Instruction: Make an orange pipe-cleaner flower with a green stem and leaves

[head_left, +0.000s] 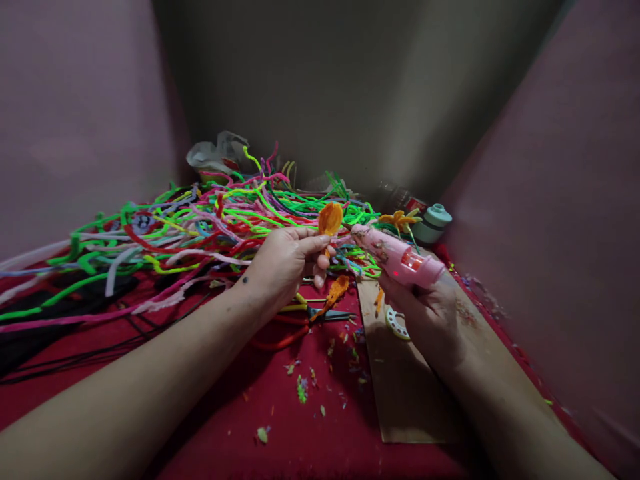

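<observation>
My left hand (290, 263) pinches an orange fuzzy petal (331, 219) between thumb and fingers, holding it upright. My right hand (430, 317) is wrapped round a pink hot glue gun (395, 257), whose dirty nozzle points left toward the petal, a small gap apart. A red light glows on the glue gun's side. Below my left hand a second orange petal (336, 295) lies across the blades of scissors (333, 314) with red and yellow handles. Behind the glue gun stands an orange pipe-cleaner flower (400, 220).
A big heap of coloured pipe cleaners (240, 220) spreads over the red cloth (280, 413). At right lies a cardboard sheet (400, 400) with a pale ring with holes (397, 324) on it. A mint-green bottle (434, 223) stands behind. Fuzz scraps litter the cloth.
</observation>
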A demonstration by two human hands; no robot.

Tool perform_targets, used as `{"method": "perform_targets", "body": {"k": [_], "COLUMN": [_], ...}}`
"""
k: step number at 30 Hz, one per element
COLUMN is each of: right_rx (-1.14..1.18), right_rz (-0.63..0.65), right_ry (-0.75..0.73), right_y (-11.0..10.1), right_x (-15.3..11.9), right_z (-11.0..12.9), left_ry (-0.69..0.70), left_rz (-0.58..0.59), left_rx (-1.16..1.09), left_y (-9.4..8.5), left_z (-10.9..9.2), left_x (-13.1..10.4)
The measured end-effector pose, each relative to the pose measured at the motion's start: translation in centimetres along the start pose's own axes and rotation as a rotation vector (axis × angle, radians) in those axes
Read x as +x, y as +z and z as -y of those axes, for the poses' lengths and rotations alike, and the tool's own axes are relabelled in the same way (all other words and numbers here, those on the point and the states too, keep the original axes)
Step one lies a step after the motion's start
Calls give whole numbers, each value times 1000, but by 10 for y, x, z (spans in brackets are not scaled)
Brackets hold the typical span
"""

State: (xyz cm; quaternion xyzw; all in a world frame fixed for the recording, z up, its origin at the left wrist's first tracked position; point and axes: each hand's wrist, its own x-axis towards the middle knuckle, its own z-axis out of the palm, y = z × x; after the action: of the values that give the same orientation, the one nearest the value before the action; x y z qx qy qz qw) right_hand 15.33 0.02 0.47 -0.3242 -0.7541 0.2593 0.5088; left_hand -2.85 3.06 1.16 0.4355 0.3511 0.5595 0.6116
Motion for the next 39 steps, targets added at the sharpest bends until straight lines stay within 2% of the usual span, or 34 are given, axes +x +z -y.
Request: {"method": "perform_targets", "body": {"k": [7,12,22,26,33,39], "right_rx": [-17,-20,-76,-76,-41,-60], "right_rz": [68,59,42,74,73,57], "right_ry": [-53,-73,3,47,-38,-72], "right_y": [-1,0,0,-2,1,0], "right_x": [2,1,-5,-7,0,0], "right_z": [3,3,-4,-7,2,2], "left_ry": [14,10,-4,-1,14,48], "left_rz": [-4,-6,-14,-19,-19,27], "left_rx": [12,3,15,17,31,59], "left_y": [0,-1,-1,-1,-2,-4], "left_z": [-1,0,-1,-1,0,4], "left_x": [0,0,1,1,1,3]}}
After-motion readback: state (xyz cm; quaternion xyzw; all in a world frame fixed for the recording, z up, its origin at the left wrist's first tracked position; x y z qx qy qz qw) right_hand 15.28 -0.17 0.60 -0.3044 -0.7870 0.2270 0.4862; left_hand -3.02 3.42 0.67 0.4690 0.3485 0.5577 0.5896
